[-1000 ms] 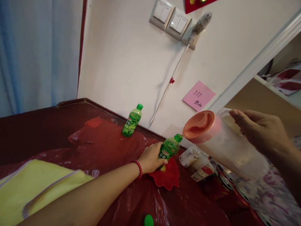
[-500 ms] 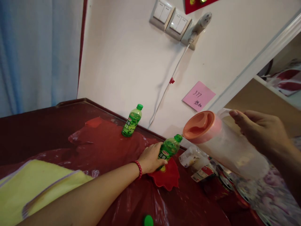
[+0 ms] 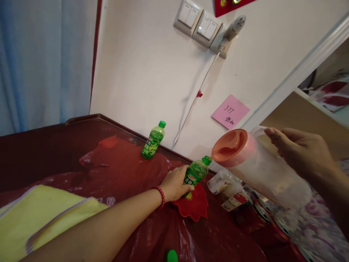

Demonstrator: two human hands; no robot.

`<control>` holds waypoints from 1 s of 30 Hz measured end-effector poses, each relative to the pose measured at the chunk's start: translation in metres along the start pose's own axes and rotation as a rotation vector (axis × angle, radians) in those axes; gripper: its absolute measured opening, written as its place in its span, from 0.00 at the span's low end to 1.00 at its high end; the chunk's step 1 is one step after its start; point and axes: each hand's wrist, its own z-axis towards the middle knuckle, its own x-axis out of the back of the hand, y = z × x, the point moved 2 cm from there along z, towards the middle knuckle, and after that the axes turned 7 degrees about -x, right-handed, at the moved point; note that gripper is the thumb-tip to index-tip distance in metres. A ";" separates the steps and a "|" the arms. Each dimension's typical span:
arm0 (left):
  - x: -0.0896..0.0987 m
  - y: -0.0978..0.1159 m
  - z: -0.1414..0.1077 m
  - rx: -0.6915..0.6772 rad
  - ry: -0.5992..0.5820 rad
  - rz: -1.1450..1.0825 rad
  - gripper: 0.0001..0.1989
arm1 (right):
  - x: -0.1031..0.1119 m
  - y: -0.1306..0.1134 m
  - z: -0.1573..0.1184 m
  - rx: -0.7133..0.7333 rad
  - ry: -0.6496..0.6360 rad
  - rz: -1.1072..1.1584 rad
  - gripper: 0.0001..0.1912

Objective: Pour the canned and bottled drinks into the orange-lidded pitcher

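My left hand (image 3: 176, 183), with a red bead bracelet at the wrist, is wrapped round a green-labelled bottle (image 3: 198, 170) that has no cap on. Under that bottle lies a red scalloped mat (image 3: 195, 205). On the right, my right hand (image 3: 302, 147) grips the handle of a frosted pitcher (image 3: 272, 178) with an orange lid (image 3: 231, 147). The pitcher is tilted, its lid side right beside the bottle's mouth. A second green bottle (image 3: 152, 141), capped, stands near the wall. At the bottom edge shows a green cap (image 3: 172, 255).
A yellow cloth (image 3: 49, 214) lies at the left on the dark red table (image 3: 35, 153), which is partly covered by clear plastic. Beneath the pitcher are a paper cup (image 3: 218, 182), a small box (image 3: 235, 201) and several red cans (image 3: 268, 222). A white cable (image 3: 188, 112) hangs down the wall.
The pitcher and my right hand have shifted very slightly left. My left hand and the bottle in it look unmoved.
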 end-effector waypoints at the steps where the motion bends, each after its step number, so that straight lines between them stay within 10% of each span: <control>1: 0.000 0.000 0.000 -0.001 0.000 0.000 0.31 | 0.000 0.000 0.000 0.002 0.000 0.003 0.35; 30: 0.001 0.000 0.000 0.004 -0.008 0.003 0.31 | -0.002 -0.002 0.000 0.011 -0.007 0.000 0.36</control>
